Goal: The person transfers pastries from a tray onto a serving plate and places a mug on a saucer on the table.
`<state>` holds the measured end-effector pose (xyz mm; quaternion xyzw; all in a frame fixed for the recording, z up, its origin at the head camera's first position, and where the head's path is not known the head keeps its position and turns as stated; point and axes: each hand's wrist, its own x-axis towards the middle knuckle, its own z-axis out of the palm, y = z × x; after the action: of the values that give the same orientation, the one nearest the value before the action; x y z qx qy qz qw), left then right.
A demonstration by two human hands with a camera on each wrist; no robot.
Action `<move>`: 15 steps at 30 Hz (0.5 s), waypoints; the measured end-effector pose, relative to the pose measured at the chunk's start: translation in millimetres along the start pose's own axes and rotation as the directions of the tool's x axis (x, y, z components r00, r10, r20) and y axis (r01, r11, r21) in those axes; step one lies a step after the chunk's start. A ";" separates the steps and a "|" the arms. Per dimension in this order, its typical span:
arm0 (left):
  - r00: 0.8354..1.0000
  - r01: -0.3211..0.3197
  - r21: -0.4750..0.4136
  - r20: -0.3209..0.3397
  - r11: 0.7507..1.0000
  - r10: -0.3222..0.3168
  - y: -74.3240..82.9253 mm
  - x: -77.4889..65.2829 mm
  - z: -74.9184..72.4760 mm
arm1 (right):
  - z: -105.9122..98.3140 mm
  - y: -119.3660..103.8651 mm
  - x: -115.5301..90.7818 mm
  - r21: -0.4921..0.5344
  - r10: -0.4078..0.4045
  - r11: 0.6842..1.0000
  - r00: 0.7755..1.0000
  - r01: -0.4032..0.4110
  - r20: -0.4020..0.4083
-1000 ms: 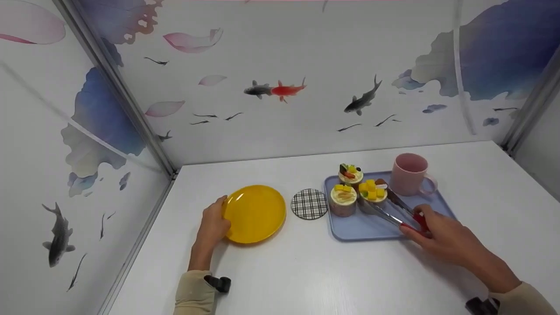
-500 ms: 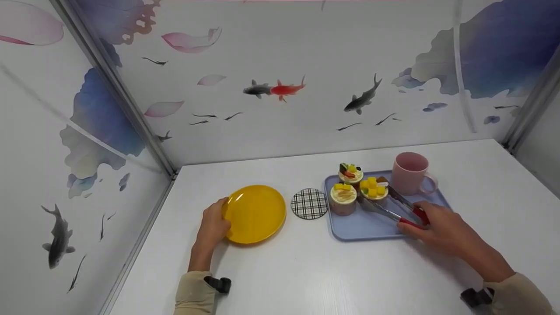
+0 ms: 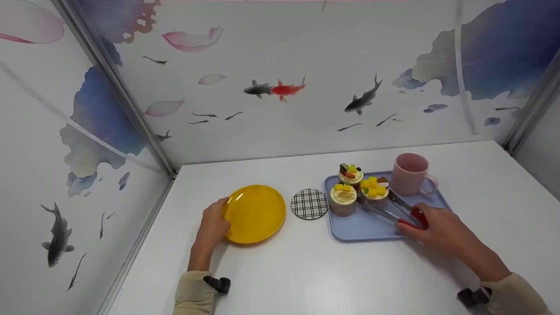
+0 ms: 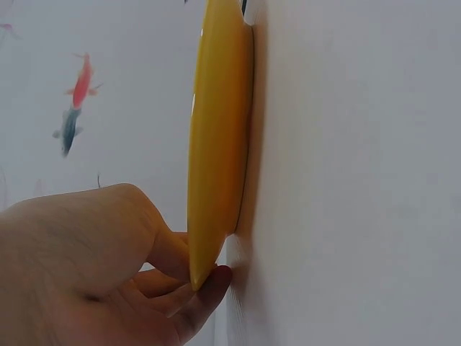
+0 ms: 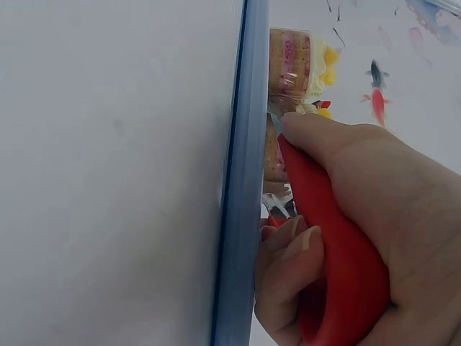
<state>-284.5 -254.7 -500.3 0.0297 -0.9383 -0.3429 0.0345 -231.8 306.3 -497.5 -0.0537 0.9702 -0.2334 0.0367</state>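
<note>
My left hand (image 3: 213,224) pinches the left rim of a yellow plate (image 3: 254,214); in the left wrist view the thumb is above the plate's edge (image 4: 209,158) and fingertips are beneath it. With my right hand (image 3: 446,229) I grip red-handled tongs (image 3: 389,214) over a blue tray (image 3: 363,229). The tongs' tips stand on either side of a dessert cup topped with yellow cubes (image 3: 374,187); whether they touch it I cannot tell. The right wrist view shows the thumb along the red handle (image 5: 335,245) and fingers curled round it.
Two more dessert cups, a front one (image 3: 343,201) and a rear one (image 3: 351,173), stand at the tray's left. A pink mug (image 3: 409,174) occupies its back right. Between plate and tray lies a round checked coaster (image 3: 309,204). A patterned wall rises behind the table.
The tongs and the cube-topped dessert cup have shifted very slightly, the cup a little to the right. My right hand has edged left and up. The left hand and plate stay put.
</note>
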 end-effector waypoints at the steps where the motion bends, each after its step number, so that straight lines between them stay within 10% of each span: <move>1: 1.000 0.002 0.000 0.002 1.000 -0.002 0.0 -0.1 0.1 | 0.4 0.0 0.1 -0.002 -0.007 1.000 1.000 0.007 -0.007; 15: 1.000 0.010 0.015 0.001 1.000 -0.010 -0.3 1.1 -1.2 | -0.2 -0.4 0.4 -0.035 -0.078 0.997 0.994 0.076 -0.082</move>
<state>-285.5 -255.8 -499.5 0.0343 -0.9406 -0.3361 0.0321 -232.2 306.0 -497.1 -0.0819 0.9717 -0.2211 -0.0136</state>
